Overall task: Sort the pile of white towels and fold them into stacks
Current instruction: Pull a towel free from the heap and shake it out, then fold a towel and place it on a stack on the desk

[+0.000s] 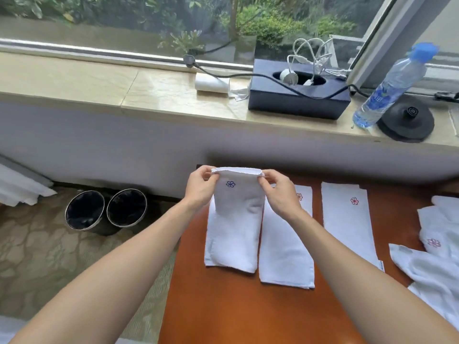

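Note:
A narrow folded white towel with a blue flower mark (236,214) is raised at its far end off the orange table (223,306). My left hand (201,188) pinches its top left corner and my right hand (278,192) pinches the top right corner. Its near end lies on the table. Beside it to the right lies a folded towel with a red mark (285,249), then another flat folded towel (347,219). A loose heap of white towels (437,249) sits at the right edge.
Two black bins (106,211) stand on the carpet left of the table. On the window sill are a dark box with cables (298,100), a water bottle (390,88), a kettle base (407,120) and a roll of paper (211,83).

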`<state>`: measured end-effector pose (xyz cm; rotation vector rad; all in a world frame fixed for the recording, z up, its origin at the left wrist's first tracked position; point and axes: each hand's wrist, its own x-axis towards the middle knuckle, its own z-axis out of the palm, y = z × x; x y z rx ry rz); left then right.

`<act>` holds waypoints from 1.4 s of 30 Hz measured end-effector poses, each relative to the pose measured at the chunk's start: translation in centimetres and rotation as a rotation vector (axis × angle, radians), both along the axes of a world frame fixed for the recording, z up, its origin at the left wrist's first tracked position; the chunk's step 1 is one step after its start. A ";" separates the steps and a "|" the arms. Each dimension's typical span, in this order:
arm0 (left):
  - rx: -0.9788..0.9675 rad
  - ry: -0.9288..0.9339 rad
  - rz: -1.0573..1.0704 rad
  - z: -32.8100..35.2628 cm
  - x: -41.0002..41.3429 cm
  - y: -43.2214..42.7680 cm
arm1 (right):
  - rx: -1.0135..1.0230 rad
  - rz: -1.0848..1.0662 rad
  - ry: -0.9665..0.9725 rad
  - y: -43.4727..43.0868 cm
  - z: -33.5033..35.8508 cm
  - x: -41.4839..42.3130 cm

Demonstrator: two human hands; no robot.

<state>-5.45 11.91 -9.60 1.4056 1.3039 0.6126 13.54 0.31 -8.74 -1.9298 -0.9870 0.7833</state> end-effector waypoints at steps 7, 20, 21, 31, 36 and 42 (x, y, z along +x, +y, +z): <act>-0.045 0.027 -0.054 -6.9 2.9 4.9 | -0.119 -0.059 0.082 4.3 -6.7 2.5; -0.029 0.237 -0.307 -11.3 -0.3 -1.1 | -0.209 0.060 0.124 -1.6 -11.2 -1.7; 0.000 0.232 -0.339 -11.3 -0.8 -2.1 | -0.225 0.087 0.091 -2.0 -11.3 -2.0; 0.202 0.173 -0.296 -11.0 -2.7 -5.9 | -0.161 0.138 -0.061 -3.5 -11.4 -4.2; 0.018 0.251 -0.282 -11.6 -4.8 -8.4 | -0.225 0.144 0.005 -4.4 -11.9 -5.5; -0.085 0.266 -0.443 -10.9 -6.3 -8.5 | -0.279 0.140 0.078 -5.5 -11.3 -6.1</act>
